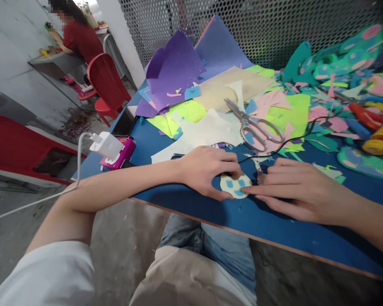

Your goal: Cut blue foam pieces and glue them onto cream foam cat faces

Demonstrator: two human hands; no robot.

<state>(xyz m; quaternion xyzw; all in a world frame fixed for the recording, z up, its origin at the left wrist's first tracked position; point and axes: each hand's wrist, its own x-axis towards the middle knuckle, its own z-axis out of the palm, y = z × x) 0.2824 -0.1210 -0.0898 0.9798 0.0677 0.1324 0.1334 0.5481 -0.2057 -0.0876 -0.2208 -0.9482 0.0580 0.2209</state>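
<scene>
A round cream disc [227, 181] with several small blue squares on its face lies at the blue table's near edge. My left hand [207, 170] is closed on it, thumb on the near rim and curled fingers on the far rim. The outstretched index finger of my right hand [293, 187] presses a blue square [239, 193] at the disc's lower right. That hand's thumb is apart from the index finger, and its other fingers are bent. Beyond the hands lie metal scissors [253, 127] with blades parted, on coloured scraps. A dark cord [293, 140] runs past my right hand.
Purple sheets [174, 72], a white sheet [207, 129] and lime scraps [290, 114] cover the table's back. A white charger [107, 146] sits in a pink socket block [126, 151] at left. Yellow-handled tools [381, 140] lie right. Another person [83, 38] sits beyond.
</scene>
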